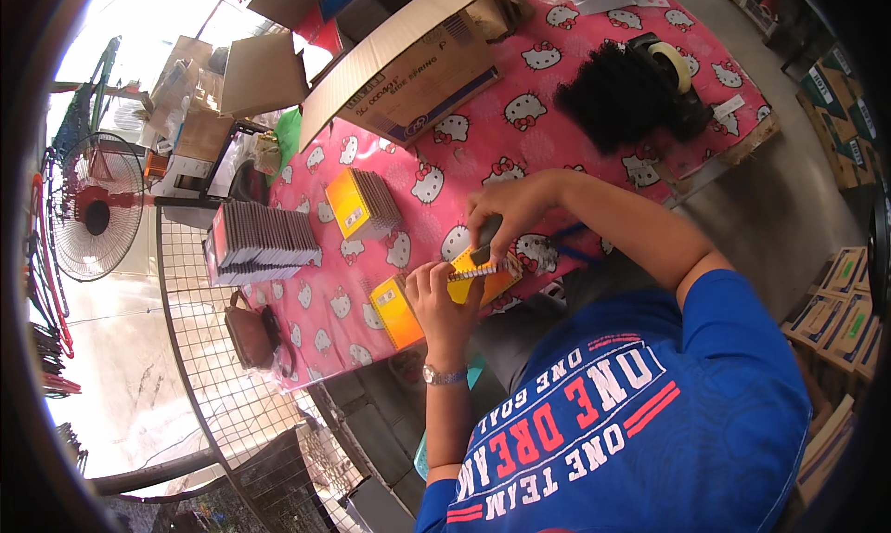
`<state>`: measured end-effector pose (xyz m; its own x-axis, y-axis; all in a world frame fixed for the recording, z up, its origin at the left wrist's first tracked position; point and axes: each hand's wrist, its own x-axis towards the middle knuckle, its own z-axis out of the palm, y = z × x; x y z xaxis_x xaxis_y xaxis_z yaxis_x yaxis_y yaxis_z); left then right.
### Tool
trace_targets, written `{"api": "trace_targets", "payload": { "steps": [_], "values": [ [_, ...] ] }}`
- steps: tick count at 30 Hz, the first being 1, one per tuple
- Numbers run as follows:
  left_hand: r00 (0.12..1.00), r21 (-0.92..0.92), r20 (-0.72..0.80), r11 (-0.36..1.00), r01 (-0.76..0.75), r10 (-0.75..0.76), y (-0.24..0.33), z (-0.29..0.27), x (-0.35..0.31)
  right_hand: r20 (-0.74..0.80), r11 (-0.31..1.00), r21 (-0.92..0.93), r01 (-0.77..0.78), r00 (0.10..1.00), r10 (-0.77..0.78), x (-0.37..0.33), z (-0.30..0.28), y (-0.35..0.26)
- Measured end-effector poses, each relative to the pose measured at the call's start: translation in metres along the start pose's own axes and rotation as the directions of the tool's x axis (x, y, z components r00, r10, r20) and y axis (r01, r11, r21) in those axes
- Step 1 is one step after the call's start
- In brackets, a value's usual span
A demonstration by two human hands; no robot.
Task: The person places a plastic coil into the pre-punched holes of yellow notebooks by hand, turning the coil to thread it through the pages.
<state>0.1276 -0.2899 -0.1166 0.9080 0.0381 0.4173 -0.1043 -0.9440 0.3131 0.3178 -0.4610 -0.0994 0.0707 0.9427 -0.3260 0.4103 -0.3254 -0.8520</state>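
Note:
My left hand (440, 303) is closed on a metal spiral coil (473, 273) lying along the edge of a yellow notebook (483, 287) at the near side of the table. A wristwatch (443, 376) is on that arm. My right hand (510, 213) grips a small dark block (485, 239) just above the coil and notebook; the block's exact kind does not show. Partly under my left hand lies another yellow-orange notebook (396, 312). Further off stands a stack of yellow notebooks (362, 205), with a larger stack of grey-edged notebooks (263, 241) left of it.
A pink patterned cloth (427, 182) covers the table. At the back is a large open cardboard box (399, 78). A black bristly bundle (608, 97) sits beside a tape roll (668, 66) at the far right. A brown pouch (251, 333) and a fan (96, 208) are to the left.

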Motion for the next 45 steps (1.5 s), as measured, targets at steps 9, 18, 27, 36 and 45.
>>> {"api": "trace_targets", "payload": {
  "steps": [9, 18, 27, 36, 45],
  "values": [
    [0.992, -0.141, -0.016, 0.982, 0.124, -0.127, -0.006, -0.009, 0.004, -0.004, 0.86, 0.409, 0.305, 0.943, -0.332, 0.009, -0.005, -0.001],
    [0.925, -0.516, 0.132, 0.772, 0.371, -0.356, -0.042, -0.001, -0.014, -0.043, 0.925, 0.305, 0.227, 0.974, -0.224, 0.041, 0.0, 0.01],
    [0.894, -0.64, 0.033, 0.678, 0.362, -0.446, -0.035, 0.007, -0.014, -0.837, 0.751, -0.458, -0.476, 0.517, -0.182, -0.03, 0.078, 0.143],
    [0.877, -0.724, 0.0, 0.605, 0.331, -0.481, -0.035, 0.019, -0.029, -0.77, 0.815, -0.416, -0.402, 0.632, -0.082, -0.079, 0.166, 0.108],
    [0.898, -0.615, 0.009, 0.706, 0.352, -0.44, -0.045, 0.022, -0.039, -0.739, 0.922, -0.255, 0.291, 0.557, -0.38, -0.038, 0.13, -0.014]
  ]
}}
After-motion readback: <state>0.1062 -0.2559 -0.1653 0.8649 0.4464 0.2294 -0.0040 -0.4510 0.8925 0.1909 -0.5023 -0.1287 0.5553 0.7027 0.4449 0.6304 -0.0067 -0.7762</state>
